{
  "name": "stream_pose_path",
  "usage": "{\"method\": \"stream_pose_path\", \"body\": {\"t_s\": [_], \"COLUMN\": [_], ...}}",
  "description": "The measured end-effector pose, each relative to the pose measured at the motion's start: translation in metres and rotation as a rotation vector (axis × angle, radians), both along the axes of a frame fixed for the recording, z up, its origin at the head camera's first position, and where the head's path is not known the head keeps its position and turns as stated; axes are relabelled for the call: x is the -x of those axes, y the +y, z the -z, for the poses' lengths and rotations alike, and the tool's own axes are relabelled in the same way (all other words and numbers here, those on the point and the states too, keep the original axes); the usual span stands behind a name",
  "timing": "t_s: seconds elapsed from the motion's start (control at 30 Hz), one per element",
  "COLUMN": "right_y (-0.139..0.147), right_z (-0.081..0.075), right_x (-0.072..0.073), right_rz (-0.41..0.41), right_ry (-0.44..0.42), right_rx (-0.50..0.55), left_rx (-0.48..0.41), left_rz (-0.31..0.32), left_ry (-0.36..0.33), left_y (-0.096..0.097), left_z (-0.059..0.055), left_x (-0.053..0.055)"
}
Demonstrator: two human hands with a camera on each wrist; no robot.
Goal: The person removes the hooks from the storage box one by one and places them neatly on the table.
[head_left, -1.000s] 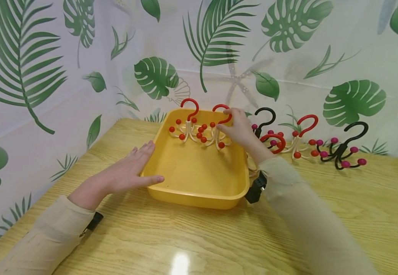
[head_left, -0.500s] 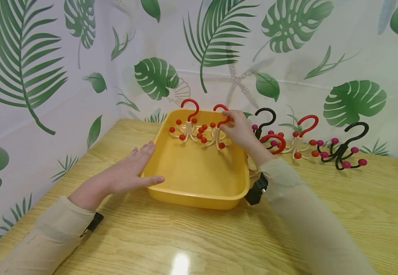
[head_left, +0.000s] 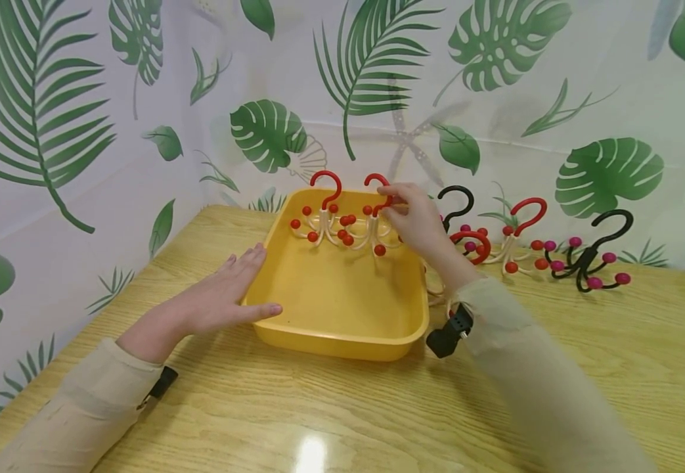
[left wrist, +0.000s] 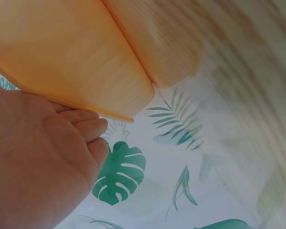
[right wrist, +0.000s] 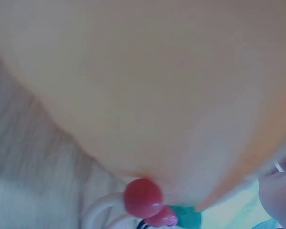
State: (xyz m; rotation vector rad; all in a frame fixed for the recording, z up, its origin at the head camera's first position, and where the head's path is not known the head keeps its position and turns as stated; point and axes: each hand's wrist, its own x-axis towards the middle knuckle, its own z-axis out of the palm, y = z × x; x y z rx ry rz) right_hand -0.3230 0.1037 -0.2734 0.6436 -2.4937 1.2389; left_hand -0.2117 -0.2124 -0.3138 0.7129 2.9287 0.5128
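A yellow plastic tray [head_left: 336,341] stands on the table. Along its left rim lies my left hand [head_left: 218,295], fingers straight and thumb stretched over the near left corner; the left wrist view shows this hand [left wrist: 43,152] against the tray wall [left wrist: 71,52]. My right hand [head_left: 419,220] reaches over the tray's far right part and pinches the red hook of a white octopus hanger [head_left: 374,230] with red balls on its arm ends. Beside it in the tray stands a matching red-hooked hanger [head_left: 324,223]. The right wrist view barely shows the fingers.
Right of the tray, several more hangers stand on the table: a black one with magenta balls [head_left: 586,263], a red-hooked white one [head_left: 512,248], a black-hooked one [head_left: 456,197] and a red hook [head_left: 478,240] partly behind my forearm. A leaf-patterned cloth [head_left: 377,144] hangs behind.
The right hand has shifted slightly, its wrist moving a little right, and the pinched hanger's hook has tipped slightly left. My left hand has stayed on the rim.
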Motion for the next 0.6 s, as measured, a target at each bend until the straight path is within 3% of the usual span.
{"method": "stream_pose_path", "body": {"t_s": [0.3, 0.6], "right_y": [0.005, 0.015], "right_z": [-0.024, -0.034], "right_x": [-0.030, -0.058], "right_rz": [-0.008, -0.059], "right_ry": [0.092, 0.232], "right_rx": [-0.006, 0.048], "left_rx": [0.000, 0.005], "left_rz": [-0.002, -0.009], "left_ry": [0.002, -0.003], "left_y": [0.000, 0.001], "left_z": [0.000, 0.000], "left_x": [0.000, 0.000]}}
